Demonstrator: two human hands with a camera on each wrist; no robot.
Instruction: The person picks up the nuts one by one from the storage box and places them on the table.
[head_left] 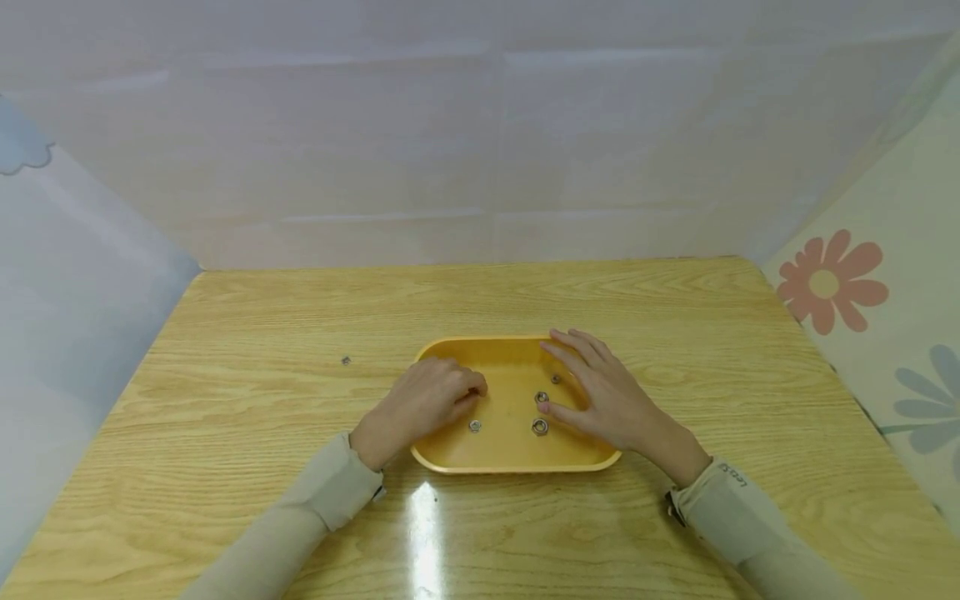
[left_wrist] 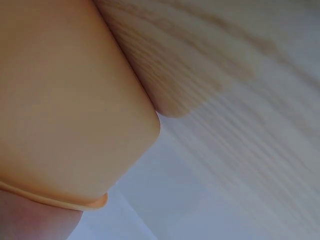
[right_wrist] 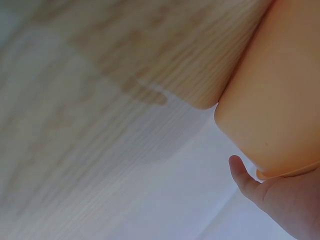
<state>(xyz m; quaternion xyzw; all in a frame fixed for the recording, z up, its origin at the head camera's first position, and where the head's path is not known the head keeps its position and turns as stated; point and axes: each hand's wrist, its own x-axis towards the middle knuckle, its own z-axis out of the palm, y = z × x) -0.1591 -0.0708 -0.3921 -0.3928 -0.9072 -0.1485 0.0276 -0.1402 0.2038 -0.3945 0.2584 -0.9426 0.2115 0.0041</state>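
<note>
A shallow yellow tray [head_left: 517,467] holds several metal nuts. My left hand [head_left: 431,402] is over the tray's left end with its fingers bent downward; whatever may be between the fingertips is hidden. Just below it lies a small nut [head_left: 475,426]. Across the right end, my right hand [head_left: 609,402] has its fingers spread, the thumb tip close to a larger nut [head_left: 542,397]. Another large nut [head_left: 539,427] sits nearer the front, and a smaller nut [head_left: 556,379] is under the right fingers. Both wrist views mostly catch the tray's outer walls [left_wrist: 75,100] [right_wrist: 280,100].
On the wood-grain table [head_left: 262,433], one small nut [head_left: 346,361] lies outside the tray to the left. A pale wall [head_left: 480,167] rises behind the table, and side panels flank it, the right one bearing printed flowers [head_left: 824,284].
</note>
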